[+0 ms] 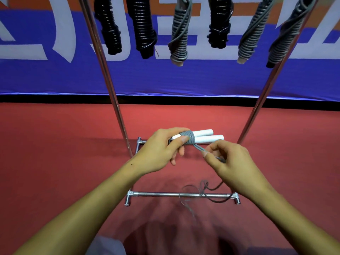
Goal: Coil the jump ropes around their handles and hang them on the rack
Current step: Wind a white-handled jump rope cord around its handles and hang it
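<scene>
My left hand [161, 150] grips two white jump-rope handles [206, 138] held side by side, pointing right. A few turns of grey rope [189, 138] are wound around them near my thumb. My right hand [228, 162] pinches the doubled grey rope just below the coil, pulled taut. The loose rest of the rope [202, 190] hangs blurred down to the floor over the rack's base bar. Several coiled ropes hang from the rack above, black ones [143, 26] and grey ones [179, 35].
The metal rack has two slanting uprights [110, 89] [261, 100] and a low base bar [180, 195] on the red floor. A blue, orange and white banner [55, 74] stands behind it. My knees show blurred at the bottom edge.
</scene>
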The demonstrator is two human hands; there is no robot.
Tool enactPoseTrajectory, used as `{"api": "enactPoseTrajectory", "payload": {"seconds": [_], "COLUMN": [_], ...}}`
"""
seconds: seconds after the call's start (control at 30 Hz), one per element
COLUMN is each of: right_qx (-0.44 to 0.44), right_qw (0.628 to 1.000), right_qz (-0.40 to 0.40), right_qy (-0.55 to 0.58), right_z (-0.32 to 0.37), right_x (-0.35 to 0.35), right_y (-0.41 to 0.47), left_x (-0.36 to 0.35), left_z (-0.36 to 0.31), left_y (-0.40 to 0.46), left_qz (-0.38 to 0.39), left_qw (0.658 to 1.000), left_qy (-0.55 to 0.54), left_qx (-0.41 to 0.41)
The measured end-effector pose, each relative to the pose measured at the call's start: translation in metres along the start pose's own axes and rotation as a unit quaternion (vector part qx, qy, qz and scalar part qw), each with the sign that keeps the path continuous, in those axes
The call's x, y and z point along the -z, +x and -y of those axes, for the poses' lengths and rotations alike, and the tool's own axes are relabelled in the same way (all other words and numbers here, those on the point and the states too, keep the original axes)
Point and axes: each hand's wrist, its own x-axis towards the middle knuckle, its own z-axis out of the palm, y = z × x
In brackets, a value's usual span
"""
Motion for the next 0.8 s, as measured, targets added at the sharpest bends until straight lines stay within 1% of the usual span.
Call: {"api": "enactPoseTrajectory", "payload": {"seconds": [0.07, 0.1, 0.17, 0.2, 0.27, 0.33, 0.4, 0.47, 0.53, 0.63, 0.8], "right_qx": [0.018, 0.035, 0.096, 0.126, 0.163, 0.173, 0.158, 0.123, 0.083, 0.035, 0.009], "right_qw": [0.998, 0.992, 0.968, 0.957, 0.945, 0.943, 0.956, 0.98, 0.994, 0.997, 0.989], "right_qz": [0.015, 0.016, -0.017, -0.033, -0.049, -0.045, -0.034, 0.004, 0.035, 0.049, 0.064], "right_qy": [-0.061, -0.12, -0.23, -0.259, -0.281, -0.282, -0.246, -0.156, -0.054, 0.045, 0.129], "right_z": [0.002, 0.002, 0.0, 0.0, -0.001, -0.004, -0.009, -0.016, -0.021, -0.021, -0.017], "right_x": [0.0, 0.001, 0.005, 0.006, 0.007, 0.007, 0.007, 0.01, 0.013, 0.017, 0.022], "right_y": [-0.002, -0.003, -0.003, -0.004, -0.004, -0.003, -0.001, 0.003, 0.008, 0.012, 0.014], "left_x": [-0.001, -0.001, 0.0, 0.0, 0.001, 0.002, 0.002, 0.002, 0.002, 0.002, 0.004], "left_z": [0.001, 0.001, 0.003, 0.003, 0.004, 0.004, 0.005, 0.005, 0.004, -0.001, -0.006], "left_y": [-0.001, -0.001, -0.002, -0.002, -0.002, -0.002, -0.002, -0.003, -0.004, -0.005, -0.004], "left_qz": [0.012, 0.018, 0.028, 0.032, 0.039, 0.05, 0.066, 0.086, 0.102, 0.113, 0.125], "left_qw": [1.0, 1.0, 0.999, 0.999, 0.998, 0.998, 0.996, 0.993, 0.992, 0.991, 0.992], "left_qy": [0.013, 0.019, 0.028, 0.032, 0.036, 0.038, 0.054, 0.077, 0.079, 0.068, 0.029], "left_qx": [0.005, 0.006, 0.006, 0.008, 0.011, 0.014, 0.012, 0.008, 0.005, 0.001, 0.001]}}
